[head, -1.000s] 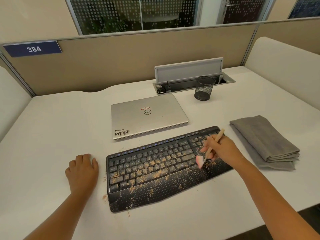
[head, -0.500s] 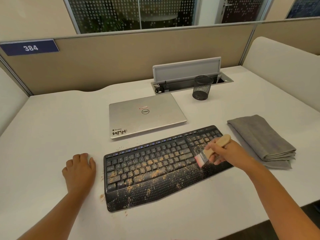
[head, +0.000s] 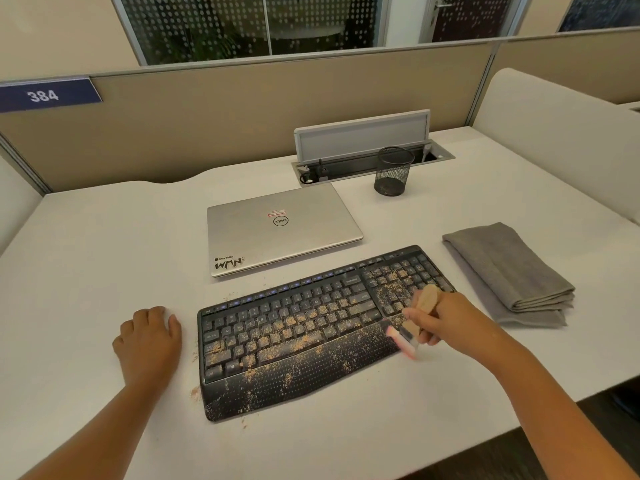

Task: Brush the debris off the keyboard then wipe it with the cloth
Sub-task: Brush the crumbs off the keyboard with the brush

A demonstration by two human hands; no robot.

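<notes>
While a white bench stretches between tan partition panels, a person works over a black keyboard lying near its front edge, angled so that its right end sits farther back. Tan debris speckles the keys and the palm rest, thickest across the middle rows and the number pad, and a few crumbs lie on the bench at the keyboard's lower-left corner. Behind the keyboard rests a closed silver laptop with stickers on its lid. To the right, just beside the keyboard's far end, lies a folded grey cloth — untouched, flat on the bench. Farther back an open cable tray with its lid raised is set into the bench, and a black mesh pen cup stands in front of it. A blue plate reading 384 is fixed to the partition at upper left.

The right hand is curled round the pale wooden handle of a small brush, whose pinkish bristles — blurred — point down at the right end of the palm rest. The left hand rests palm down on the bench just left of the keyboard, fingers loosely bent, holding nothing.
</notes>
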